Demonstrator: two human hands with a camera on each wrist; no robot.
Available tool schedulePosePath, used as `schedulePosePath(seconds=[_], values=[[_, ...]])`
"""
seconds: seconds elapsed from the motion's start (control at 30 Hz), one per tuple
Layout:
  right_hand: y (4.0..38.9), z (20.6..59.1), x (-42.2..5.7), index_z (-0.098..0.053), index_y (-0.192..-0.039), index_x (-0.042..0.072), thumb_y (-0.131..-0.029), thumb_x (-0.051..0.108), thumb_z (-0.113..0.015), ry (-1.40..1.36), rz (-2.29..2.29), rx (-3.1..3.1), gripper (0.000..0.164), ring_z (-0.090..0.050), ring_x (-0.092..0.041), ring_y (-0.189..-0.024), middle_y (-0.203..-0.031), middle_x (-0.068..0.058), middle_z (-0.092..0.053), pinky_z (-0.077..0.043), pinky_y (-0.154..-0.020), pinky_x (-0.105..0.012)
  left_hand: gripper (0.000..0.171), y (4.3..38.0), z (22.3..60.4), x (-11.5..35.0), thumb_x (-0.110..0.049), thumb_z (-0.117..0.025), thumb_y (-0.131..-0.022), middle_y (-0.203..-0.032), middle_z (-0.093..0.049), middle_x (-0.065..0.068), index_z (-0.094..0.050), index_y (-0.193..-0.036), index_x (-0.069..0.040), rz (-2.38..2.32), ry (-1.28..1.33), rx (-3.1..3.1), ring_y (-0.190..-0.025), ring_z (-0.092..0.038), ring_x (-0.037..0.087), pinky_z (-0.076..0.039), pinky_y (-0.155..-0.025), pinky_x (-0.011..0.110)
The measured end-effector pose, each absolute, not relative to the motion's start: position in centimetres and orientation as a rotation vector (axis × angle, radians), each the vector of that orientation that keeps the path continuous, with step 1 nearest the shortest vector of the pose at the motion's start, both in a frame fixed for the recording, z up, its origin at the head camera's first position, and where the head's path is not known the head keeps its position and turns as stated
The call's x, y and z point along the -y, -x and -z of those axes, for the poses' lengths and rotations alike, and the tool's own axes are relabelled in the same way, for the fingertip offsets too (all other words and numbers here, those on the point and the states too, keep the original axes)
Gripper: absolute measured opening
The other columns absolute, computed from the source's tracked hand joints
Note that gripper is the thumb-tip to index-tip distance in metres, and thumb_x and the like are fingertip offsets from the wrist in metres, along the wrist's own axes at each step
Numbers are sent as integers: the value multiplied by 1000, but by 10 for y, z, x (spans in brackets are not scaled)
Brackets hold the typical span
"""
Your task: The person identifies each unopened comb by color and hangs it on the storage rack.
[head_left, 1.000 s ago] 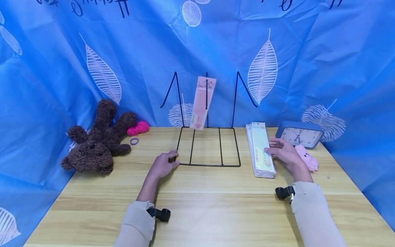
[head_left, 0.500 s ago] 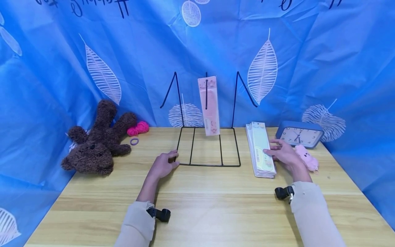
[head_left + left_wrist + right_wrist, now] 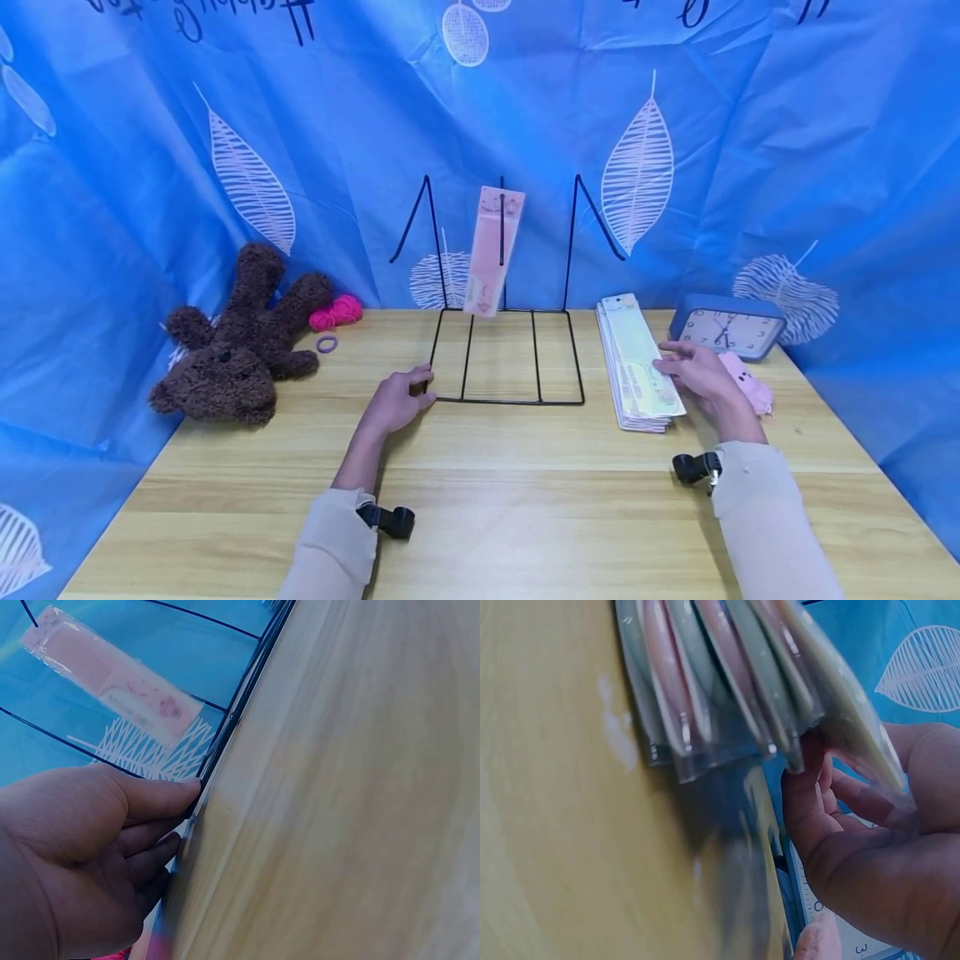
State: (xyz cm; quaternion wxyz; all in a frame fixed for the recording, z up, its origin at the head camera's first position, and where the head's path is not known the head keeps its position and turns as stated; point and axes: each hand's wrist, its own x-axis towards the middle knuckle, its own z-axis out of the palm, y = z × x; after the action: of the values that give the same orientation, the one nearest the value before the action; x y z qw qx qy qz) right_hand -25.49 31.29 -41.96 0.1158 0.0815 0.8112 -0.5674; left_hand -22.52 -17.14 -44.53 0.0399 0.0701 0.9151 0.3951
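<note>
My left hand [image 3: 396, 400] pinches the front left corner of a black wire display rack [image 3: 510, 403] between thumb and fingers. From the rack's middle hook hangs a pink comb [image 3: 486, 254] in a clear packet, its lower end tilted left. To the right of the rack lies a stack of packaged combs [image 3: 613, 375]. My right hand [image 3: 703, 377] pinches the edge of the top one, a pale yellow-green comb [image 3: 637, 354], turned askew on the pile. In the right wrist view, that comb [image 3: 855, 697] is lifted apart from the pink and green ones [image 3: 720, 682] below.
Behind my right hand stand a blue alarm clock [image 3: 727, 327] and a small pink plush toy [image 3: 746, 385]. At the left lie a brown teddy bear [image 3: 236, 350], bright pink yarn [image 3: 336, 312] and a purple ring [image 3: 326, 343]. A blue curtain [image 3: 525, 108] backs the table [image 3: 480, 500].
The top comb's near end has swung right off the pile with my right hand. The hanging pink comb sways right, then back left. My left hand keeps its place on the rack.
</note>
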Motion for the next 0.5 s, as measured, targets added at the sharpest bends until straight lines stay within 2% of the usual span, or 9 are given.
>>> schedulePosePath(seconds=[0.1,0.23,0.33,0.5], values=[[254,417,-314,-23,-159,-2,-99,12,-61,-238,1673,-2383,72,-57,-14,-99,-131,-16,-46,-54,-83,-26,45,225,445,171,-11,-69,-96,-153,-49,10,-60,-139,0,-1212,-223,-2805,-147,-32,38,-24,-120,52],[253,415,-316,-21,-161,2,-100,11,-60,-237,1698,-2374,73,-60,-11,-95,-147,-26,-39,-56,-80,-26,45,225,444,171,-11,-69,-96,-153,-49,10,-60,-139,1,-1212,-233,-2806,-147,-32,38,-24,-120,52],[252,413,-317,-21,-161,4,-101,11,-59,-215,1724,-2365,71,-61,-9,-96,-154,-27,-34,-56,-81,-25,45,225,444,171,-11,-69,-96,-153,-48,11,-59,-139,1,-1212,-229,-2808,-147,-32,38,-24,-120,52],[249,409,-317,-19,-160,2,-100,5,-59,-150,1919,-2240,73,-56,-10,-104,-136,-12,-45,-54,-89,-23,45,224,443,171,-11,-68,-96,-153,-49,11,-59,-139,1,-1211,-217,-2808,-147,-32,38,-24,-120,52]])
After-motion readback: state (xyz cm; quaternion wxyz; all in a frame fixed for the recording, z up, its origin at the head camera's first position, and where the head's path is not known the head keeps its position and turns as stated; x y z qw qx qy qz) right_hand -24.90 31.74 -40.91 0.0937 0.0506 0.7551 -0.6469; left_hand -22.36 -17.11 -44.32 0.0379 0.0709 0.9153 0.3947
